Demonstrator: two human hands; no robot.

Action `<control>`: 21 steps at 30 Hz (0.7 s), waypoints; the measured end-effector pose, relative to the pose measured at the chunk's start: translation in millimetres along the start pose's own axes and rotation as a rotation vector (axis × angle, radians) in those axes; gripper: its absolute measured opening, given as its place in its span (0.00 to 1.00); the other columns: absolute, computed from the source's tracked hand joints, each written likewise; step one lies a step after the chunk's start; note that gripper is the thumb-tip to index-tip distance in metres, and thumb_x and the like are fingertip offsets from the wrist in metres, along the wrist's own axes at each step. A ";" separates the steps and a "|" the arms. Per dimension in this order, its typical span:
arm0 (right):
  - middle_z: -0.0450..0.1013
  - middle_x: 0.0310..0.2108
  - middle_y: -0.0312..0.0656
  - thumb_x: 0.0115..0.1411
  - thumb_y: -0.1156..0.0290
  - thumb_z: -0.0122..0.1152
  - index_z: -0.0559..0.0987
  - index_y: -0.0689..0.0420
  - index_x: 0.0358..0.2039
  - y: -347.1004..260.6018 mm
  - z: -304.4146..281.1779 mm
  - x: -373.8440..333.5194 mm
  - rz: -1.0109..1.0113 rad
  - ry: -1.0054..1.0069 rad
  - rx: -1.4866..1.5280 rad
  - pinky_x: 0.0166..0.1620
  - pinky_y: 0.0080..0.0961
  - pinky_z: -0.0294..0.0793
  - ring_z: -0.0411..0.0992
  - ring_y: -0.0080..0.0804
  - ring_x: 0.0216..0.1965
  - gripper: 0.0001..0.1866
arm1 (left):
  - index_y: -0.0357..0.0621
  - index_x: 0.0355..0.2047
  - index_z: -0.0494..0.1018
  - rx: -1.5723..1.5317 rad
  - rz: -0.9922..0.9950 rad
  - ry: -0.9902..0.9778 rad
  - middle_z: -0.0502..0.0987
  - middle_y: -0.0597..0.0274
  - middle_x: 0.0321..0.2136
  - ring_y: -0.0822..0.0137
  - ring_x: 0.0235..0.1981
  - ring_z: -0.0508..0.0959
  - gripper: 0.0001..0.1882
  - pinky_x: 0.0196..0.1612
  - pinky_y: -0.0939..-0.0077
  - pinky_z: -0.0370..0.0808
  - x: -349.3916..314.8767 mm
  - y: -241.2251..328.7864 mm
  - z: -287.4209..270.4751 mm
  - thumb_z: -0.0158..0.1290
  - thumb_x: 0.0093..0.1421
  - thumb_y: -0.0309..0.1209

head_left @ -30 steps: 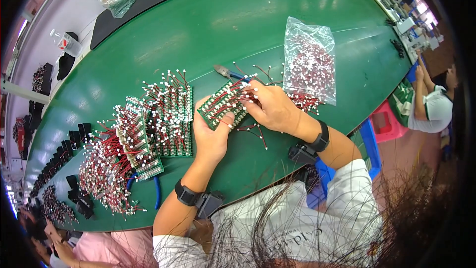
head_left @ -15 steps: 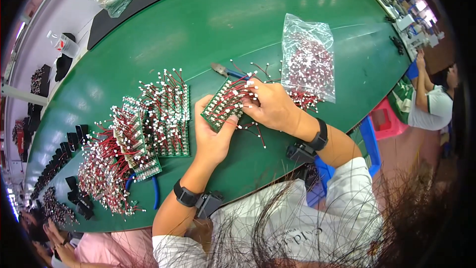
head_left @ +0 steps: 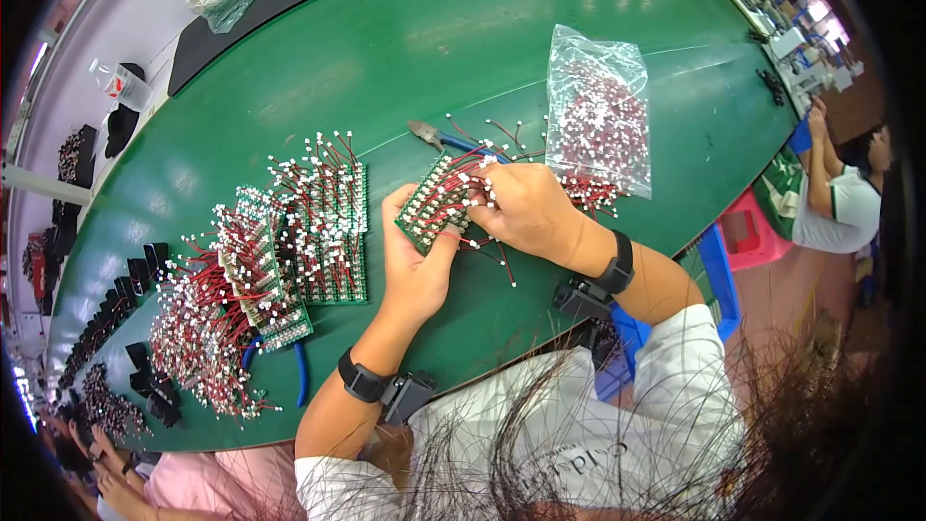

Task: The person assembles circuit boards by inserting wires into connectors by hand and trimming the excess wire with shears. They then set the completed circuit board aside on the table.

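My left hand (head_left: 417, 265) grips a green circuit board (head_left: 431, 201) by its lower left side, thumb across the front edge. Short red wires with white plug ends stand up all over the board. At the board's right side, the fingers of my right hand (head_left: 529, 207) are pinched together among the wires; what they hold is partly hidden, though it looks like a red wire lead. Just beyond the board lies a pair of cutting pliers (head_left: 453, 141) with blue handles. A few loose wire leads (head_left: 508, 265) rest beside and under my hands.
Wired boards (head_left: 333, 222) and a heap of wired pieces (head_left: 207, 338) lie to the left, with another blue-handled tool (head_left: 302, 373) near them. A clear bag (head_left: 598, 116) of wire leads sits at right. Black holders (head_left: 116, 304) line the far left. Co-workers sit at both sides.
My right hand's grip among the wires has shifted slightly, and the board has tilted a little in my left hand. A co-worker's hands at the lower left have moved.
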State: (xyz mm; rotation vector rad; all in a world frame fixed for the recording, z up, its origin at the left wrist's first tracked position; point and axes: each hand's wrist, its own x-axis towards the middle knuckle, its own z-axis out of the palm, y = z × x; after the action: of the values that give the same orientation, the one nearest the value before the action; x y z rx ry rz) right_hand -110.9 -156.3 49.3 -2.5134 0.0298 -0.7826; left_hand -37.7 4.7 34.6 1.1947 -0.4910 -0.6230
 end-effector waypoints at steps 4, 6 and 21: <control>0.74 0.22 0.45 0.47 0.74 0.67 0.76 0.64 0.33 0.5 0.9 -1.4 -0.026 0.012 -0.032 0.28 0.38 0.75 0.75 0.46 0.23 0.13 | 0.39 0.57 0.57 0.074 0.040 -0.032 0.70 0.62 0.46 0.74 0.46 0.72 0.29 0.49 0.77 0.72 0.3 -3.1 -2.2 0.54 0.57 0.18; 0.74 0.22 0.45 0.47 0.74 0.68 0.76 0.64 0.34 1.5 2.0 -3.4 -0.038 0.019 -0.033 0.29 0.38 0.75 0.75 0.46 0.23 0.14 | 0.39 0.57 0.57 0.096 0.065 -0.041 0.70 0.62 0.46 0.74 0.46 0.72 0.28 0.48 0.77 0.72 -0.8 -4.0 -3.3 0.54 0.57 0.18; 0.73 0.22 0.46 0.50 0.70 0.66 0.74 0.60 0.31 4.2 0.1 -1.9 -0.087 -0.010 -0.014 0.29 0.39 0.74 0.75 0.46 0.25 0.11 | 0.38 0.54 0.57 0.151 0.134 -0.017 0.68 0.64 0.42 0.78 0.40 0.70 0.22 0.42 0.82 0.71 -1.6 -4.1 0.0 0.51 0.61 0.17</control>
State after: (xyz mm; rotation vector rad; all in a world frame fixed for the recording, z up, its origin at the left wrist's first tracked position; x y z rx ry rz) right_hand -112.0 -159.7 46.2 -2.5463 -0.0780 -0.8068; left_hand -39.6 4.8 30.7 1.2879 -0.6360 -0.4882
